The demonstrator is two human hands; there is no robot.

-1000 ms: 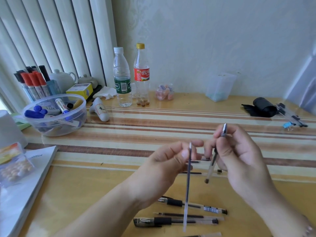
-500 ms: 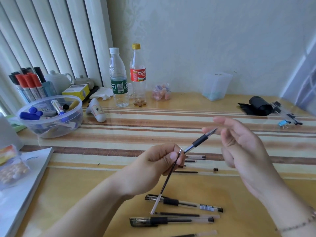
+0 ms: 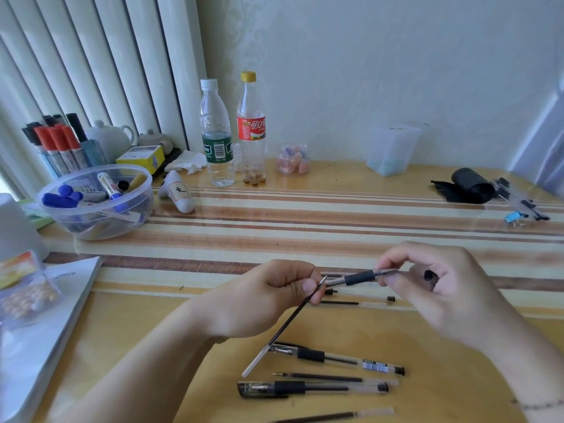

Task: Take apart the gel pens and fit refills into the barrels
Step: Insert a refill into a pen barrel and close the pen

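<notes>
Midway above the desk (image 3: 305, 227), two hands work one gel pen apart.
Left hand (image 3: 274, 296) pinches a thin refill (image 3: 283, 328) and the clear barrel (image 3: 337, 280); right hand (image 3: 433, 285) pinches the barrel's black-gripped tip. Near the left edge, a clear bowl (image 3: 94, 203) holds blue-capped markers (image 3: 61, 198).

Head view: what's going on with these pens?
A person is working on gel pens at a desk. The left hand holds a pen barrel and a loose refill that hangs down; the right hand pinches the barrel's tip. More pens and refills lie below.
</notes>
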